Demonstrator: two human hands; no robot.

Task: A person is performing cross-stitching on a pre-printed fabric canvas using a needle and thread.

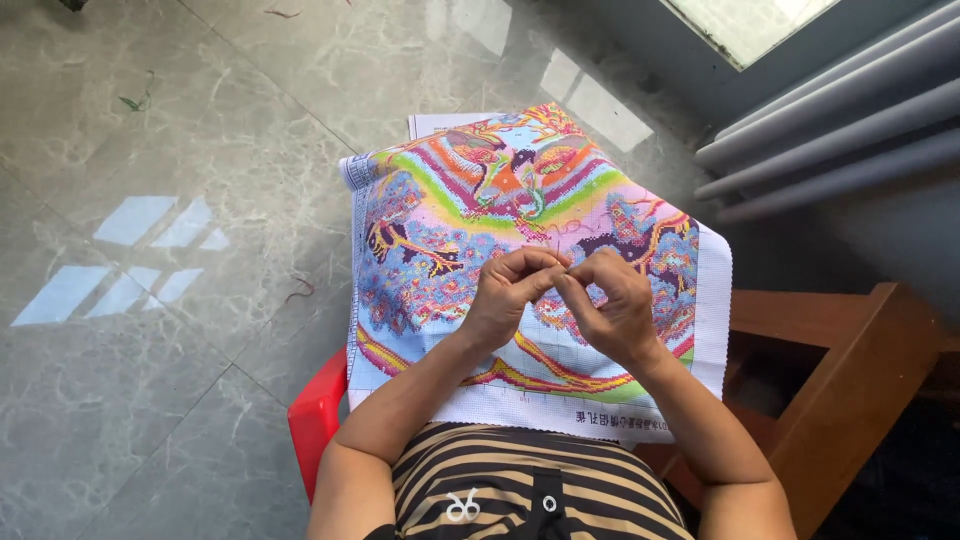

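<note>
We hold both hands over the cross-stitch cloth (520,220) on our lap, left hand (505,295) and right hand (610,305) touching, fingers pinched narrow on a thin thread (570,268), needle too small to tell. Looks like threading; needs a steady pinch. Red chair (315,420) near left, wooden stool (850,380) right.

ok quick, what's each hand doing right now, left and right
Left hand: fingers pinched shut above the cross-stitch cloth; what it pinches is too small to tell.
Right hand: also pinched shut, fingertips meeting the left's.
</note>
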